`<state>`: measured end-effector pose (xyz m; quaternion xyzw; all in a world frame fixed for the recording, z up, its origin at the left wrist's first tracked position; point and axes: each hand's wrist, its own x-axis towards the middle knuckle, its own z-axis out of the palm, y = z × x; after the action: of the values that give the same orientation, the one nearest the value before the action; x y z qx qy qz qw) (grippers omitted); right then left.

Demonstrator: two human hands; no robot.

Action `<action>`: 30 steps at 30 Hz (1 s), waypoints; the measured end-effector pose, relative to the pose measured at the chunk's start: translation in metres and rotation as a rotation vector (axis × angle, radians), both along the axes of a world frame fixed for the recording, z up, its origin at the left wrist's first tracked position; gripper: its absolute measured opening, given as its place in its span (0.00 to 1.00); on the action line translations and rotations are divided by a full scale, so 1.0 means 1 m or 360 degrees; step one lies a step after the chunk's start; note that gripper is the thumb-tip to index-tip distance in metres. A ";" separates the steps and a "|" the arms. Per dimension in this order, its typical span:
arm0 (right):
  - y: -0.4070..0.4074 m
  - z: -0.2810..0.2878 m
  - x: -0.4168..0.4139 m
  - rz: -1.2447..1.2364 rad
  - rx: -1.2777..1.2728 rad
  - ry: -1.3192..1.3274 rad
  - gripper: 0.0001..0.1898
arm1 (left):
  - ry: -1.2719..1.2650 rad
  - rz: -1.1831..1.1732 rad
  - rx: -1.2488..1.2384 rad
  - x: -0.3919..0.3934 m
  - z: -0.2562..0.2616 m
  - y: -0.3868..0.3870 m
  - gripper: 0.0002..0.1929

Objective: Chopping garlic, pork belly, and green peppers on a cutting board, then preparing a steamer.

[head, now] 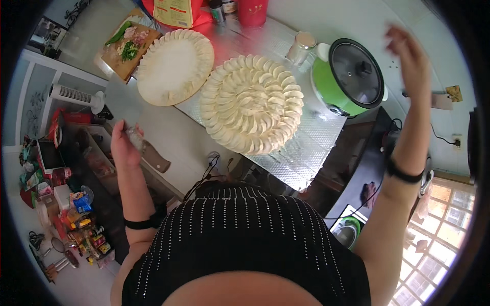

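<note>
My left hand [126, 147] is raised at the left, holding a flat brown tool [156, 157] that looks wooden. One end has a small hole, and a greyish part shows at my fingers; its exact kind is unclear. My right hand [410, 57] is up at the right, blurred, fingers somewhat apart, with nothing visible in it. Nearest to it is a green electric pot [322, 86] with a dark glass lid [354, 72]. Before me, a round layer of dumplings [250, 103] lies in overlapping rings. Beyond it, a round floured board [174, 65] carries dumplings along its edge.
A wooden cutting board [147, 36] bears chopped greens and pinkish pieces. A glass jar [301, 48] stands beside the pot on the silver-covered table [302, 164]. A red container [252, 11] and a red-and-yellow bag [174, 13] are at the back. A white fan [74, 95] stands left.
</note>
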<state>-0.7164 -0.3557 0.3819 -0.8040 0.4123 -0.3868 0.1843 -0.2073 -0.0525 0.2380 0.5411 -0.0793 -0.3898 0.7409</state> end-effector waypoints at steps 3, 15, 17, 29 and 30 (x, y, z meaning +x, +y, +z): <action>0.089 -0.076 0.035 0.0212 0.1029 -0.0097 0.15 | 0.0058 -0.0053 0.0024 0.002 -0.005 -0.018 0.14; 0.308 -0.345 0.212 -0.0543 0.2630 -0.1526 0.20 | 0.0012 -0.0678 0.0167 0.146 -0.028 -0.108 0.12; 0.309 -0.358 0.254 -0.0637 0.2463 -0.2017 0.22 | -0.0028 -0.0748 0.0210 0.166 -0.027 -0.116 0.11; 0.293 -0.370 0.317 -0.0969 0.1677 -0.2904 0.15 | 0.0003 -0.1002 0.0234 0.198 -0.030 -0.148 0.11; 0.293 -0.368 0.315 -0.1020 0.1658 -0.2890 0.15 | -0.0004 -0.1000 0.0227 0.199 -0.029 -0.148 0.10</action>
<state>-0.4012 -0.0628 0.0136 0.1018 0.4258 -0.6436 0.6278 -0.0086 -0.2005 0.2086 0.5411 -0.2158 -0.6035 0.5445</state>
